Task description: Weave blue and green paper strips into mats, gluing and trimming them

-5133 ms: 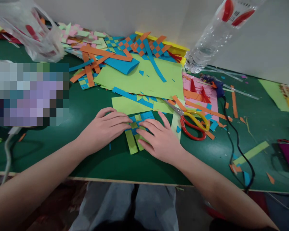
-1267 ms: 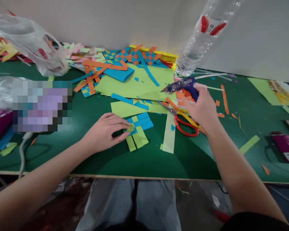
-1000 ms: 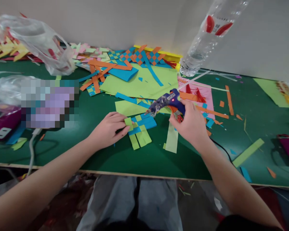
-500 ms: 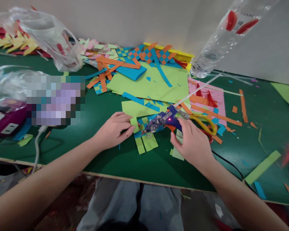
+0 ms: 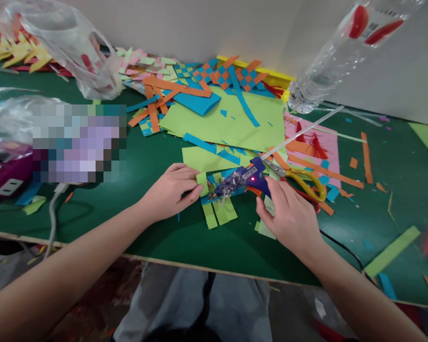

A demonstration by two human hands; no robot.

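My right hand (image 5: 290,213) is closed round the handle of a blue hot glue gun (image 5: 254,176) with a lit red light and a clear glue stick (image 5: 303,133) jutting from its back. Its nozzle points left, down at a small woven piece of blue and green paper strips (image 5: 219,211) on the table. At that piece's left side, my left hand (image 5: 174,190) pinches a short green paper strip (image 5: 202,183) and holds its end up. Dried glue strings cover the gun's front, and the nozzle tip partly hides the weave.
Yellow-handled scissors (image 5: 308,183) lie just right of the glue gun. Behind are a large green paper sheet (image 5: 257,114) and woven orange and blue pieces (image 5: 231,75). A water bottle (image 5: 328,71) stands at back right, a plastic bag (image 5: 82,52) at back left. A black cord (image 5: 342,244) trails right.
The whole view has shifted slightly. Both hands, the glue gun and the paper strips keep nearly the same places relative to one another.
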